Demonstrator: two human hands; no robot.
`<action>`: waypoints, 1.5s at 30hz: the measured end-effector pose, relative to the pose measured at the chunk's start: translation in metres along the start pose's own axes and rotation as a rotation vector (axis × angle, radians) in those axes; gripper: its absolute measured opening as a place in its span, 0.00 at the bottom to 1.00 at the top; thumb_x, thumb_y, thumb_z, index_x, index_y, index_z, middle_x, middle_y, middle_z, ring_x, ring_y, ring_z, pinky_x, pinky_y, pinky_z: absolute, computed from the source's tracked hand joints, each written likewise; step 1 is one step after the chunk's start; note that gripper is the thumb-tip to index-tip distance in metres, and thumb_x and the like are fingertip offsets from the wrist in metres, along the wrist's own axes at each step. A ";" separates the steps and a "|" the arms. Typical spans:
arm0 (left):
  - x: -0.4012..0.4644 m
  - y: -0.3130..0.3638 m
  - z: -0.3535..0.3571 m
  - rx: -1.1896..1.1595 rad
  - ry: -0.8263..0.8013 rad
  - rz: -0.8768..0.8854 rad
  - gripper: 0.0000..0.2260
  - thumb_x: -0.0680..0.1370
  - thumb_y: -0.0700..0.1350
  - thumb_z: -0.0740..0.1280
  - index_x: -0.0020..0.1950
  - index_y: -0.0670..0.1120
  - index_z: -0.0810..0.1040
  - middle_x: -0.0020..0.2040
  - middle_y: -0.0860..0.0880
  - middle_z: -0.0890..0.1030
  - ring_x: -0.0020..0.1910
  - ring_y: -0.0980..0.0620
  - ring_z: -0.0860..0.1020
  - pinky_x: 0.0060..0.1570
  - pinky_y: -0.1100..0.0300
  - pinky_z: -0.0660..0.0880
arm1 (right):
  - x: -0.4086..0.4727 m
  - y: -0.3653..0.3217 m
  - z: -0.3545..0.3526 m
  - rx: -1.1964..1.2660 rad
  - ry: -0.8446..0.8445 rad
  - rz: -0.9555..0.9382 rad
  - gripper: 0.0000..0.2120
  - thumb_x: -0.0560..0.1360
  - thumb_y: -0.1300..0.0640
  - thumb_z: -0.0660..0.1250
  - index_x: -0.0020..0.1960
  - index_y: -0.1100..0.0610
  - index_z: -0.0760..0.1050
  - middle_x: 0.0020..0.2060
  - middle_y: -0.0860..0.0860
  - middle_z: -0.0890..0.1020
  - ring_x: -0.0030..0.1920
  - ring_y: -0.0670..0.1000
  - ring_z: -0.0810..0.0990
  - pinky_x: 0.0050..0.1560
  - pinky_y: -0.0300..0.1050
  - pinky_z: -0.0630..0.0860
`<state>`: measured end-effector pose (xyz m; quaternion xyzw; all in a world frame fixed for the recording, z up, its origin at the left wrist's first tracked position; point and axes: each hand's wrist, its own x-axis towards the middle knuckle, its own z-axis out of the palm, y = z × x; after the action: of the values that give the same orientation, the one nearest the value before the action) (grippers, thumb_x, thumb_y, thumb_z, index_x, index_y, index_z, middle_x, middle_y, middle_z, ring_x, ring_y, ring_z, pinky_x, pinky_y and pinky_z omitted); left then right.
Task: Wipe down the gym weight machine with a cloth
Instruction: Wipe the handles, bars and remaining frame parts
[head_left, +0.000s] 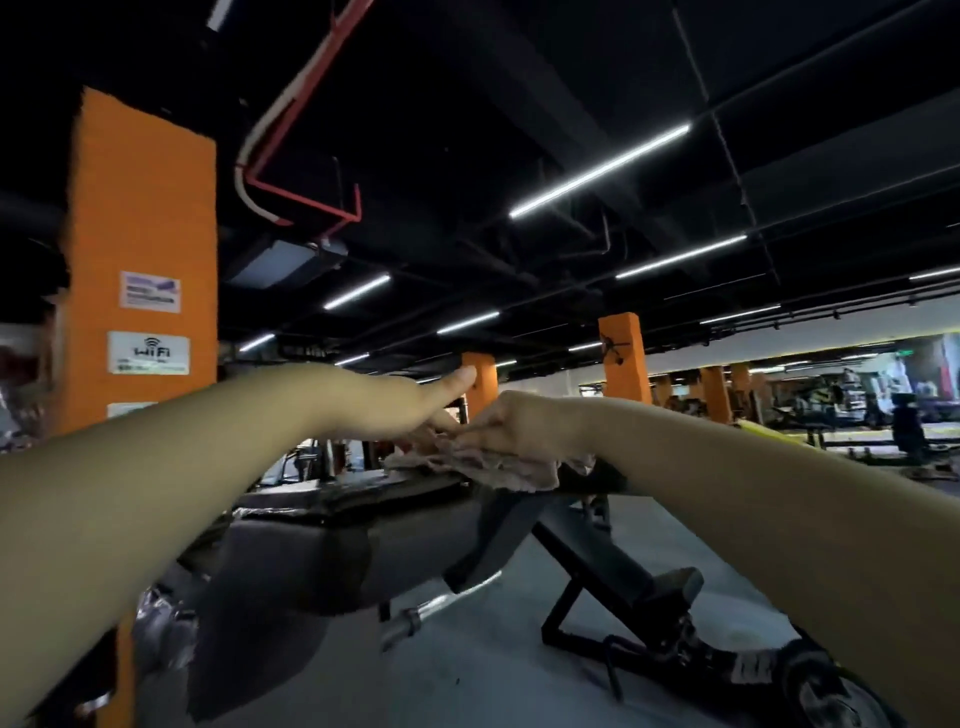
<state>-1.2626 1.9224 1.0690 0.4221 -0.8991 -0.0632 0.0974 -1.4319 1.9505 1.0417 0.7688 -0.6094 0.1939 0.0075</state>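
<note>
Two hands (415, 410) (511, 423) on one cloth (483, 465)

There is only one view, from a wide-angle camera on the person's head. It faces forward and a little upward, so the dark ceiling (519, 78) fills the upper half. The bench (363, 493) is near, low in the middle.

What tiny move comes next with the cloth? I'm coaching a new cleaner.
Probably slide the cloth along the dark pad toward the person: both hands rest on it, bunched at the pad's far end, with the nearer surface uncovered.
</note>
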 end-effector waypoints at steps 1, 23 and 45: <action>-0.002 0.019 0.005 0.002 0.022 -0.025 0.43 0.64 0.74 0.37 0.71 0.59 0.68 0.72 0.49 0.69 0.71 0.48 0.65 0.71 0.49 0.58 | -0.006 0.012 -0.008 0.019 0.052 -0.007 0.11 0.80 0.48 0.59 0.52 0.49 0.80 0.37 0.43 0.81 0.44 0.46 0.80 0.52 0.42 0.74; 0.111 0.211 0.132 -0.033 0.462 -0.316 0.19 0.83 0.43 0.55 0.75 0.49 0.63 0.73 0.47 0.66 0.66 0.44 0.70 0.58 0.58 0.68 | -0.066 0.287 -0.084 0.136 0.202 -0.160 0.14 0.81 0.49 0.59 0.65 0.49 0.72 0.57 0.51 0.78 0.41 0.44 0.75 0.39 0.36 0.72; 0.206 0.145 0.086 0.091 0.567 -0.429 0.17 0.83 0.44 0.55 0.72 0.51 0.67 0.67 0.46 0.73 0.56 0.45 0.76 0.51 0.56 0.74 | 0.094 0.267 -0.055 -0.043 -0.284 -0.570 0.27 0.81 0.42 0.47 0.75 0.54 0.61 0.73 0.51 0.65 0.73 0.51 0.62 0.69 0.41 0.57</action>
<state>-1.5197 1.8586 1.0387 0.6058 -0.7292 0.0774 0.3087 -1.6813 1.8077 1.0617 0.9275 -0.3685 0.0620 -0.0074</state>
